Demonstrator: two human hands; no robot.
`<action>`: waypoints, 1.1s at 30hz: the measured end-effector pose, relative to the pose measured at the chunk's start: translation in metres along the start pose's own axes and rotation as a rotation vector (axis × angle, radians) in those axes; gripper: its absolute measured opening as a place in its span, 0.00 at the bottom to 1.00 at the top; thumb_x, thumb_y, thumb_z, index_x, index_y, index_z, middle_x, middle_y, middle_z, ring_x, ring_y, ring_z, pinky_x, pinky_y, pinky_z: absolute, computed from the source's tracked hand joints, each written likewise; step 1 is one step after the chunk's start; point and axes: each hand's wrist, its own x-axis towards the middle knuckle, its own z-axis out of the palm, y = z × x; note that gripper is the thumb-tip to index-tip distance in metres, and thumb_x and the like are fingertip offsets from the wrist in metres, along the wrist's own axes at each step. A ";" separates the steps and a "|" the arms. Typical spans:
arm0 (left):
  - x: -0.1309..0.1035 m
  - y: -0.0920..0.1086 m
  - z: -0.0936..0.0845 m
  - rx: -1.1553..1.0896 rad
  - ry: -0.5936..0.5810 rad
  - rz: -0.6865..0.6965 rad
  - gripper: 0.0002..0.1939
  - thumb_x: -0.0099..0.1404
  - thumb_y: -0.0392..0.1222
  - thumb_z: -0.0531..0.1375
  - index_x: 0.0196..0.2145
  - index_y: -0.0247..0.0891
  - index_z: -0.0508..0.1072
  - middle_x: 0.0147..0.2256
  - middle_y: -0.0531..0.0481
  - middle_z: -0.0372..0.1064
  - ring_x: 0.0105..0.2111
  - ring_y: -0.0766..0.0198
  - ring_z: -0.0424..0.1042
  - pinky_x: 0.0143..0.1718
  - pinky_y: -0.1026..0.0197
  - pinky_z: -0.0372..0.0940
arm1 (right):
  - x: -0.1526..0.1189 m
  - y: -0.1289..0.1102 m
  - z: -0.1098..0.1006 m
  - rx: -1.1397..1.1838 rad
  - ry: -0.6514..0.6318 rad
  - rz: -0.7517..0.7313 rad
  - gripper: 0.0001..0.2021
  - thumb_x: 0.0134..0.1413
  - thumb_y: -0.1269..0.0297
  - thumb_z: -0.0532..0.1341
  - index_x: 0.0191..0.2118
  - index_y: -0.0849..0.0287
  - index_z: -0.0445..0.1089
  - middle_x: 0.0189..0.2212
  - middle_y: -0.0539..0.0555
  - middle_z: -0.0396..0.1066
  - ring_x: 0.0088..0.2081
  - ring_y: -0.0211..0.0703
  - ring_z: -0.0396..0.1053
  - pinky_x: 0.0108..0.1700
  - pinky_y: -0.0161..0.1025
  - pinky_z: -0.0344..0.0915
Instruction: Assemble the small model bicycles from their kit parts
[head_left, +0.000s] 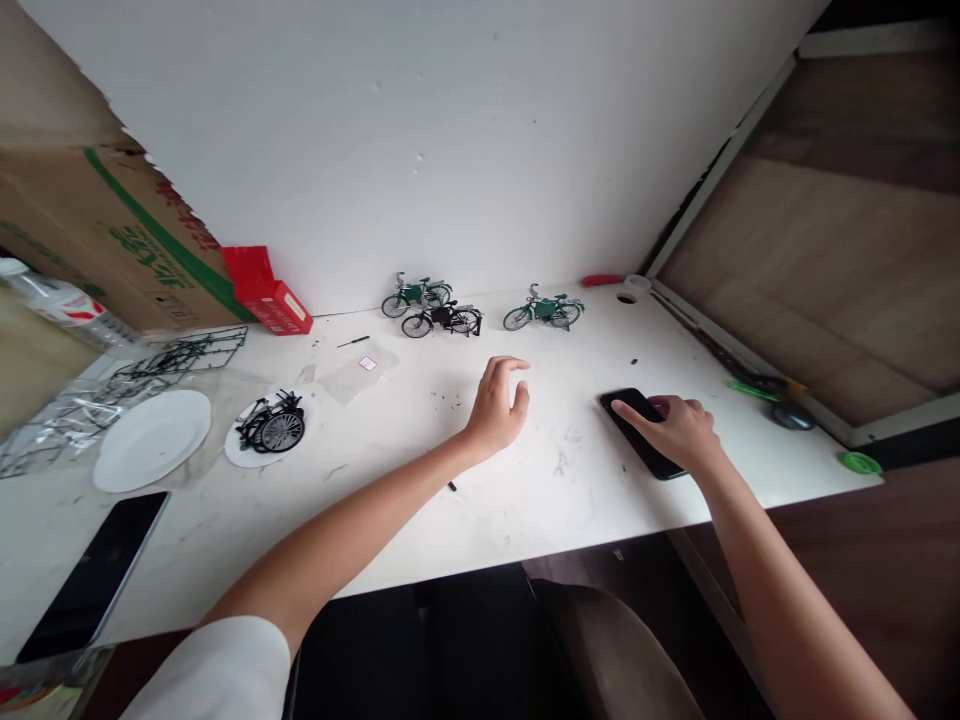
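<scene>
- Nearest the camera is your white sleeve [217, 665], low at the left; your left forearm runs from it across the white desk [551, 495].
- Your left hand [496, 412] has its fingers loosely curled, a moderate gap showing between thumb and forefinger; it is over the middle of the desk, and you cannot tell from this view whether it touches the surface.
- Your right hand [681, 432] holds a black phone [649, 452] that lies on the desk at the right; the thumb is across its upper face, the other fingers bent at its far side.
- Just beyond your left hand, a black bicycle [442, 320] stands in front of a green bicycle [415, 294]; a second green bicycle [543, 312] stands apart, to their right.
- To the left are a clear bag [352, 376] with a small label, a white plate bearing dark bicycle parts [279, 425], another white plate [154, 440] and a second phone [94, 575].
- Farther out, a red box [274, 303] stands near the back panel; a red-handled tool [602, 281] lies at the back right, and a green cap [861, 463] by the right corner.
</scene>
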 end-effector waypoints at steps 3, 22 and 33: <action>-0.018 0.015 -0.018 -0.023 0.001 -0.067 0.11 0.74 0.34 0.56 0.53 0.41 0.68 0.51 0.39 0.69 0.55 0.52 0.73 0.59 0.43 0.72 | 0.000 0.010 0.002 0.013 -0.033 -0.003 0.53 0.43 0.19 0.64 0.61 0.61 0.70 0.64 0.78 0.66 0.68 0.81 0.61 0.64 0.70 0.66; -0.179 0.111 -0.169 0.279 -0.120 -0.159 0.10 0.75 0.35 0.57 0.49 0.45 0.74 0.48 0.43 0.76 0.53 0.49 0.76 0.57 0.40 0.74 | -0.013 0.042 -0.010 0.485 -0.119 -0.132 0.21 0.52 0.48 0.69 0.50 0.48 0.71 0.57 0.70 0.76 0.58 0.68 0.74 0.62 0.58 0.66; -0.246 0.187 -0.184 0.223 0.058 -0.225 0.15 0.72 0.32 0.57 0.46 0.53 0.78 0.42 0.48 0.80 0.44 0.52 0.82 0.45 0.46 0.82 | -0.020 0.065 -0.025 0.658 -0.241 -0.278 0.28 0.48 0.67 0.73 0.56 0.49 0.71 0.59 0.66 0.78 0.54 0.54 0.76 0.56 0.47 0.71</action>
